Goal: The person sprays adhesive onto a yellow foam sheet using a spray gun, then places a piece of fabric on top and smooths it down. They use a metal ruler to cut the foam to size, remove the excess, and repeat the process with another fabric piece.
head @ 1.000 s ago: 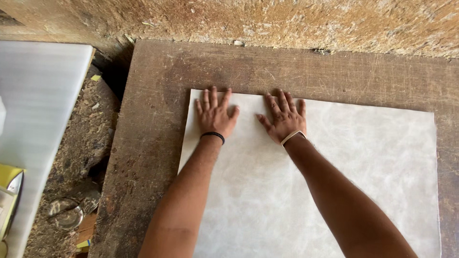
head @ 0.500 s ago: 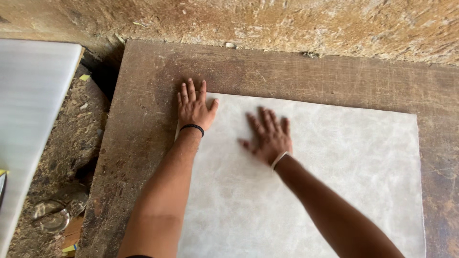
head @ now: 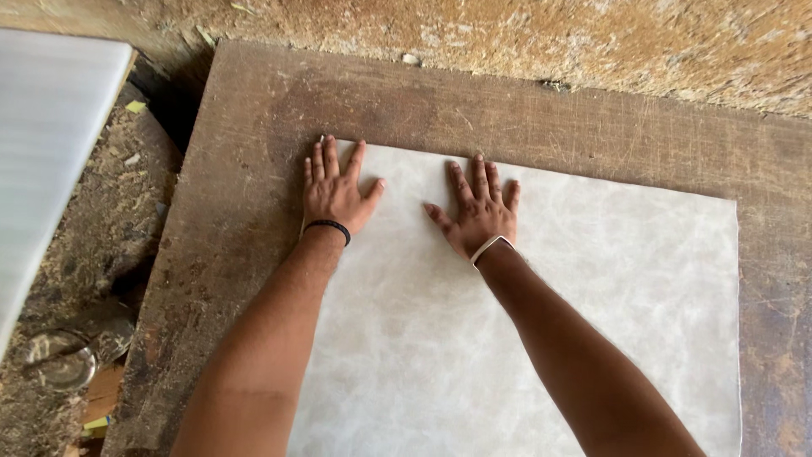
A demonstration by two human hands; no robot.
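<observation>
— Sawdust floor [head: 93, 245] on the far left, then the brown table [head: 245, 195]. What's on it?

— I see a pale marbled sheet [head: 541, 322] lying flat on the table. My left hand [head: 334, 195] presses its upper left corner, fingers [head: 326, 156] spread, a black band at the wrist.

— And the other?

— My right hand [head: 478, 211] rests flat on the sheet just beside it, fingers spread, a white band at the wrist.

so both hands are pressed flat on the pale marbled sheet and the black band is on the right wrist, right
Not quite. In the head view both hands do lie flat on the pale marbled sheet, but the black band is on the left hand; the right hand has a white one.
</observation>
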